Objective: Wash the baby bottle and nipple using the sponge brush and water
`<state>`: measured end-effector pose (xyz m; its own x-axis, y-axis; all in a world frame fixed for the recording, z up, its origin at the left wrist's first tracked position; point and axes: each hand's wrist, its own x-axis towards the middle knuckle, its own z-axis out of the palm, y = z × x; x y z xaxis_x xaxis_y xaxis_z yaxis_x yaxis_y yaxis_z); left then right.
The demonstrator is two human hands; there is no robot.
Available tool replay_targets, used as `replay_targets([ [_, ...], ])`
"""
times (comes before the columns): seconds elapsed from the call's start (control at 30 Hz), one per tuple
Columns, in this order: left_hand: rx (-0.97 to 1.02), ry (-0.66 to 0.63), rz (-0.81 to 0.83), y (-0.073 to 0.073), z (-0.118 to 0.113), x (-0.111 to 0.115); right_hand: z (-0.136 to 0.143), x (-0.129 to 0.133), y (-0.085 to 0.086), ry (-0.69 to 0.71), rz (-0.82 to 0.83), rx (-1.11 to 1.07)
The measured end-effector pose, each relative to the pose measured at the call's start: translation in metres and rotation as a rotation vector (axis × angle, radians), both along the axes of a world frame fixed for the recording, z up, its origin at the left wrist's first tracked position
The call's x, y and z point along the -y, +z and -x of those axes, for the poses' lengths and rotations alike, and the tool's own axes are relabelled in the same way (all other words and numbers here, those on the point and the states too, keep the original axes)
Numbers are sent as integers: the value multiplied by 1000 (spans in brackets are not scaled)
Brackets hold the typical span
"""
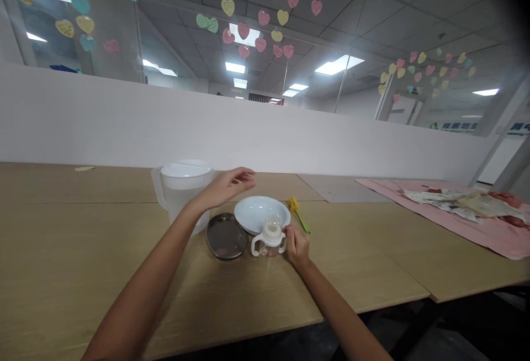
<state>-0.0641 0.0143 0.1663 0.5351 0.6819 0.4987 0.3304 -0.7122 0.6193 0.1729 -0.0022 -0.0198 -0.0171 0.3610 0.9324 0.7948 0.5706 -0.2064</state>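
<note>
My right hand (297,246) is closed around one side handle of a baby bottle (271,239), which stands upright on the table with a clear dome cap on top. My left hand (229,187) is raised with its fingers loosely bent and apart, holding nothing, between a pitcher and a bowl. The clear plastic pitcher (177,192) with a white lid is to its left, partly hidden by my forearm. Just behind the bottle sits the white bowl (254,206). A steel kidney dish (227,237) lies left of the bottle. Right of the bowl is a yellow sponge brush (298,212) with a green handle.
A pink cloth (397,195) at the right of the wooden table (351,261) carries crumpled patterned cloth and what looks like a doll. A low white wall (248,134) runs behind the table, with glass above it bearing heart-shaped notes. A small pale flat piece (85,169) lies far left.
</note>
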Motion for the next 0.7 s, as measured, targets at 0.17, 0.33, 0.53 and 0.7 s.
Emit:
replay_targets([
  [0.17, -380, -186, -42, -26, -38, 13, 3, 3, 3, -8, -15, 68],
  [0.33, -586, -218, -120, -37, -59, 19, 5, 3, 4, 26, -15, 83],
  [0.53, -597, -197, -189, -37, -58, 24, 7, 0, 2, 40, 16, 39],
  [0.7, -603, -168, -277, -42, -63, 26, 9, 0, 2, 62, 73, -16],
])
